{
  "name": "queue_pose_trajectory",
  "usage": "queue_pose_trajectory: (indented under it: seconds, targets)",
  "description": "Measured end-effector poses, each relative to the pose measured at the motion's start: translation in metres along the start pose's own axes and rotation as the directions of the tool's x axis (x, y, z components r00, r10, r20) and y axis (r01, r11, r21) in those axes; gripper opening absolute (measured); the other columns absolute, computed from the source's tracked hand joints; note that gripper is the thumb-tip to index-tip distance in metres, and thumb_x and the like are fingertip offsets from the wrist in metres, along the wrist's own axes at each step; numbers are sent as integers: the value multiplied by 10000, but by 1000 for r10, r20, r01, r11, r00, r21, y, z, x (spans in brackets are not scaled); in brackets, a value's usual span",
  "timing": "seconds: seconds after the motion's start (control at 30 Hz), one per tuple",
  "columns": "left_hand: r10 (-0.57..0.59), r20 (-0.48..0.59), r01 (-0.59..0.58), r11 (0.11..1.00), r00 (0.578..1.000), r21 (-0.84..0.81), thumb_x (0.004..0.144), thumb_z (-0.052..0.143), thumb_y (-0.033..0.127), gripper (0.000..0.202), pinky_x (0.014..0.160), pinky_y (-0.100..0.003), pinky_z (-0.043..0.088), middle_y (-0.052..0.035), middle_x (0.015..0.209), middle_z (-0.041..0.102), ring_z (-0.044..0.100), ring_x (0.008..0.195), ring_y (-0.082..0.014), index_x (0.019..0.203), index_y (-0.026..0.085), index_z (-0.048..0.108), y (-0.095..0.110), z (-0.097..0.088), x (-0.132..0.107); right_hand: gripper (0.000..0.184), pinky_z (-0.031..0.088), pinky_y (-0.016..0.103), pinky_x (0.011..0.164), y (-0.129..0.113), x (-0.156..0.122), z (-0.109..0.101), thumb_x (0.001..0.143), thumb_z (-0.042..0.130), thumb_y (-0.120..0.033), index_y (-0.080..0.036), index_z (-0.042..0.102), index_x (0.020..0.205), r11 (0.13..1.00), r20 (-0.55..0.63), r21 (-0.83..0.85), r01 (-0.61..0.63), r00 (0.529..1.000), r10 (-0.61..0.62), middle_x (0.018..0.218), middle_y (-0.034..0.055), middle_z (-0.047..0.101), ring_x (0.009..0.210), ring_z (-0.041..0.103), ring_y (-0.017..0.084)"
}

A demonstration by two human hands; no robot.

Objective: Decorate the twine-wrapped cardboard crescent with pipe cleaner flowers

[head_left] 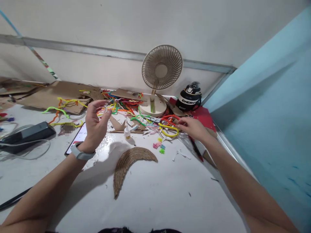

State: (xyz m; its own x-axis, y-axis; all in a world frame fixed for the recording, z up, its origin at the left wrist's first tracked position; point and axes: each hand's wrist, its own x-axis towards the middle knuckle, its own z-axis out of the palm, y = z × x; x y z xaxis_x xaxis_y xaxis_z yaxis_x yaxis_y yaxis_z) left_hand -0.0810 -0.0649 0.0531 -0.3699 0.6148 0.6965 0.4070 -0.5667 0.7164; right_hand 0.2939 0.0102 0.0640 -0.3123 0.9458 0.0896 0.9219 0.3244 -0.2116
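My left hand [97, 124] is raised over the left side of the table, thumb and fingers curved apart; a pale thin loop shows behind the gap. At the back right, my right hand [191, 127] has its fingers closed at the handle end of a pair of scissors [156, 119], which lies among coloured pipe cleaners. Before me on the white table [170, 194] lies a crescent of ridged brown cardboard [132, 163]. A small white glue bottle [127, 133] stands behind it, and small flower-shaped pieces [162, 150] lie to its right.
A fan [162, 67] stands at the back beside a black jug [189, 98]. Left are a phone [75, 139], a black box-shaped device [29, 136] with cables, and cardboard sheets [55, 95]. Pipe cleaners [121, 105] and cardboard scraps crowd the back. A red-tipped pen [196, 149] lies right.
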Motion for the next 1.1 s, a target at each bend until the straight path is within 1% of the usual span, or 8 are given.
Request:
queue_pose_trajectory:
  seconds: [0.13, 0.3, 0.47, 0.57, 0.73, 0.8, 0.9, 1.1]
  targets:
    - [0, 7, 0, 1000, 1000, 19, 792, 664, 283, 289, 962, -358, 427, -30, 1108, 590, 546, 1063, -203, 1073, 260, 598, -2, 1, -2, 442, 422, 320, 772, -8, -2, 15, 782, 614, -363, -169, 591, 1178, 955, -1, -276, 108, 994, -112, 1131, 124, 637, 993, 573, 266]
    - [-1, 14, 0, 1000, 1000, 22, 803, 648, 287, 287, 966, -363, 431, -39, 1113, 591, 550, 1074, -202, 1080, 242, 590, -5, 1, -1, 331, 385, 384, 829, -22, 10, 29, 782, 613, -384, -152, 651, 1016, 890, 3, -441, 119, 991, -131, 1023, 152, 671, 992, 560, 305]
    - [8, 7, -8, 1000, 1000, 28, 791, 652, 274, 299, 958, -356, 437, -47, 1105, 596, 558, 1069, -197, 1078, 217, 589, -7, 0, 1, 277, 380, 372, 787, -22, 28, 32, 839, 553, -352, -152, 651, 1003, 905, -31, -415, 96, 992, -120, 1037, 157, 670, 969, 586, 286]
    - [2, -7, -2, 1000, 1000, 9, 793, 653, 268, 296, 967, -366, 430, -53, 1094, 608, 567, 1061, -197, 1076, 210, 591, -7, -2, 3, 288, 388, 338, 711, -17, 36, 31, 830, 564, -424, -173, 671, 922, 916, -45, -393, 83, 993, -109, 981, 135, 683, 880, 610, 262]
    - [13, -55, -13, 1000, 998, -5, 804, 652, 263, 283, 971, -380, 435, -48, 1109, 610, 569, 1065, -196, 1077, 242, 579, -6, -10, 13, 317, 389, 316, 673, -11, 35, 37, 817, 580, -455, -182, 671, 950, 938, -108, -341, 55, 989, -97, 999, 113, 678, 843, 613, 244]
    - [44, -85, -43, 999, 995, 8, 828, 626, 263, 269, 975, -380, 437, -41, 1121, 600, 563, 1077, -194, 1090, 266, 567, -4, -19, 21, 326, 395, 326, 694, -10, 31, 40, 831, 567, -445, -169, 680, 962, 949, -146, -309, 65, 983, -114, 1000, 129, 675, 865, 609, 256]
    - [126, -144, -122, 992, 982, 34, 846, 602, 270, 269, 970, -379, 448, -23, 1137, 584, 552, 1094, -192, 1110, 284, 550, 4, -35, 33, 342, 403, 353, 705, -7, 28, 42, 861, 537, -410, -133, 688, 993, 948, -126, -289, 133, 976, -175, 989, 158, 675, 876, 606, 278]
    - [297, -243, -292, 955, 923, 61, 876, 566, 227, 240, 975, -376, 439, -7, 1156, 575, 540, 1122, -172, 1113, 252, 536, 29, -56, 46, 303, 451, 373, 717, 1, 23, 44, 845, 536, -402, -185, 694, 987, 947, -173, -185, 262, 940, -294, 998, 132, 674, 903, 603, 284]
